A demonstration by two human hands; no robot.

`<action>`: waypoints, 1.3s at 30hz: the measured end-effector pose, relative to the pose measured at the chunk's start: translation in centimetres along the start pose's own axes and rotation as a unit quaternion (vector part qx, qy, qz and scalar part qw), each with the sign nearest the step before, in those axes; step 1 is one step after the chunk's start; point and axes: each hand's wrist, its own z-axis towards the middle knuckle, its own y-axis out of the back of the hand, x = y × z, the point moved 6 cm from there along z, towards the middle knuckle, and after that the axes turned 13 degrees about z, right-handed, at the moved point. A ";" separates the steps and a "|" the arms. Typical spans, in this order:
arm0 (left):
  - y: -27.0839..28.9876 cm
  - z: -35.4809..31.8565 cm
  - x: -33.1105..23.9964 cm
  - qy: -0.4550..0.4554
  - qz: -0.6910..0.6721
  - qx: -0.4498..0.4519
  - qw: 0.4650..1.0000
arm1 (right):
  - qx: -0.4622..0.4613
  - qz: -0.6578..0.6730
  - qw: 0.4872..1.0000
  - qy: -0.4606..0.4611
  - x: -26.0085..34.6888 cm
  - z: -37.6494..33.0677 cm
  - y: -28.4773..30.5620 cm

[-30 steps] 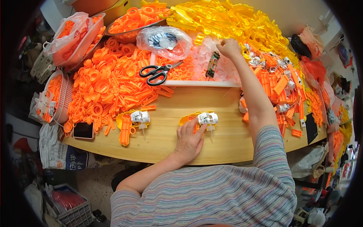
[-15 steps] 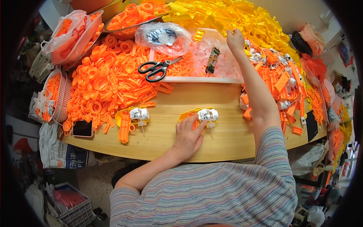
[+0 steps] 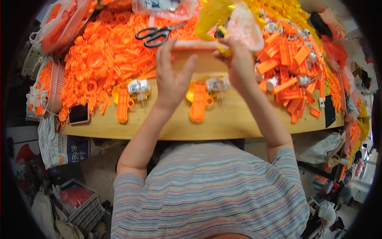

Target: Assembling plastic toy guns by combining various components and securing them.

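My right hand [image 3: 238,61] pinches one end of a yellow plastic shell piece [image 3: 213,18], which is blurred and held up over the tray [image 3: 191,45]. My left hand [image 3: 174,79] is raised to its left, empty, thumb and fingers spread. Below the hands, on the table, lies a part-built toy [image 3: 199,99] with a yellow shell, an orange handle and a white mechanism. A second, similar toy [image 3: 123,101] lies further left. Each has a thin pale strip sticking out below its white part.
Black-handled scissors [image 3: 157,35] lie on the heap of orange plastic parts [image 3: 95,59]. A phone [image 3: 79,114] rests by the left table edge. At right are a pile of orange and white pieces [image 3: 288,63] and a heap of yellow shells [image 3: 286,14].
My right hand has come back from the yellow heap with a yellow shell piece. My left hand has let go of the nearer toy and risen. The whole view has tilted.
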 end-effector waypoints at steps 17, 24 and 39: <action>-1.4 -3.5 4.3 0.044 0.028 0.166 0.985 | 0.031 0.067 0.982 -0.176 -7.7 -15.4 1.5; -2.7 -4.6 2.5 -0.098 0.113 0.227 0.962 | -0.038 -0.151 0.983 0.094 -3.8 -12.9 9.2; -4.6 -5.7 1.5 -0.143 0.160 0.280 0.936 | -0.071 -0.068 0.995 -0.016 -5.5 -10.9 9.8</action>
